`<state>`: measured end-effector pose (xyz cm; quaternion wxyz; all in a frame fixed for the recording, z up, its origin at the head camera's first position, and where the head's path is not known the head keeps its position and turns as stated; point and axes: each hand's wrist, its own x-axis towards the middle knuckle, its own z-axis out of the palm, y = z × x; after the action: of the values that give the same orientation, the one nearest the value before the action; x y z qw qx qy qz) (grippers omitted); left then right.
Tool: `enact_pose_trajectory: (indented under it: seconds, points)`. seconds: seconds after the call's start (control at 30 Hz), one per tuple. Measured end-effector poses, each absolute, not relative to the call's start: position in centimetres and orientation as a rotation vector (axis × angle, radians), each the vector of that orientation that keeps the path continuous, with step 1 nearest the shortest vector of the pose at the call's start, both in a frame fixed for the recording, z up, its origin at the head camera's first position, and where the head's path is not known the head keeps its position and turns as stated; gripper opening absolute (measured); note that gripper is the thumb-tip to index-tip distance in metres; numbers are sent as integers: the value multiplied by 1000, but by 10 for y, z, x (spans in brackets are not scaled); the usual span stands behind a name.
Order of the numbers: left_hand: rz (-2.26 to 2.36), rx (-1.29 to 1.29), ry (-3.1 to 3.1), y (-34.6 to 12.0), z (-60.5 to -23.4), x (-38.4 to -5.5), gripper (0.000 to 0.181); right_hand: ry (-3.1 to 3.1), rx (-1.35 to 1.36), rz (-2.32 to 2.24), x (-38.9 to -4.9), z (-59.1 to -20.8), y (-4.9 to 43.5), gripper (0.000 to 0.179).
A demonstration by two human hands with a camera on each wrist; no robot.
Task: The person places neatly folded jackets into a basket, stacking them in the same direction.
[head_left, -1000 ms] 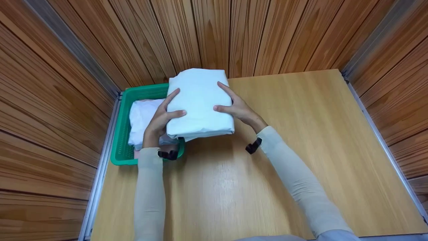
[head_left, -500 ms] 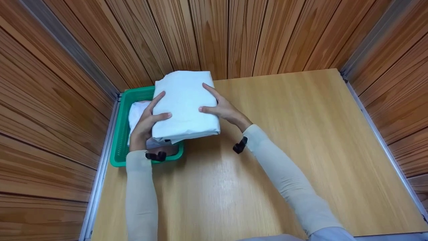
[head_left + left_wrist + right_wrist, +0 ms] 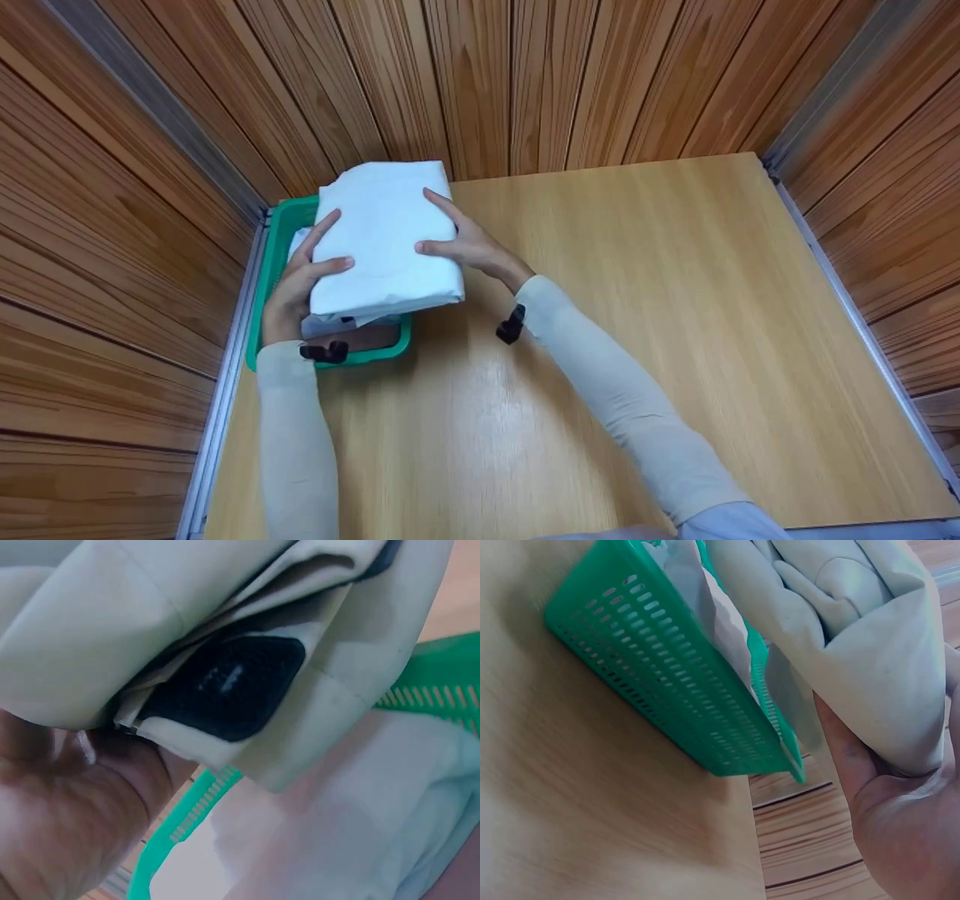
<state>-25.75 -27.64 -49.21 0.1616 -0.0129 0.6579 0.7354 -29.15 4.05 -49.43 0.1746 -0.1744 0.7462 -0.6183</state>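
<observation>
Between my two hands is a thick white folded cloth [image 3: 386,232], held above a green plastic basket [image 3: 405,341]. My left hand [image 3: 292,296] grips its left edge, thumb on top and the other fingers partly hidden. On the opposite edge my right hand [image 3: 472,244] grips it in the same way, with fingers underneath in the right wrist view. A dark rounded patch with faint marks [image 3: 232,682] shows among the folds on the underside. White cloth [image 3: 337,802] lies inside the basket, mostly covered from the head view by the folded bundle.
The basket stands at the back left corner of a light wooden table [image 3: 637,300]. Wood-plank walls [image 3: 480,82] close in the back and both sides. A metal rail [image 3: 225,405] runs along the table's left edge.
Both hands have carried the folded cloth leftward, from the basket's right side to over it. The basket is now more covered. The grip looks the same.
</observation>
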Motion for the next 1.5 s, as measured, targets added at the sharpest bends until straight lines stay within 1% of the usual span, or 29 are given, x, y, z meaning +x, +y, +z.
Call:
enact_pose_trajectory:
  seconds: [0.43, 0.67, 0.93, 1.3, 1.5]
  points:
    - [2045, -17, 1984, -308, -485, -249, 86, 2097, -550, -1724, -289, -493, 10, 96]
    - [2065, 18, 1942, -329, -488, -242, 81, 2059, -584, -1697, -286, -494, -5, 97]
    - [2036, -56, 1981, -341, -492, -238, 82, 2051, -589, -1667, -284, -497, -17, 94]
    - [1864, -183, 2153, -353, -498, -240, 85, 2054, -564, -1624, -279, -502, -25, 92]
    - [1873, -289, 2078, -355, -500, -236, 84, 2061, -551, -1618, -274, -506, -29, 91]
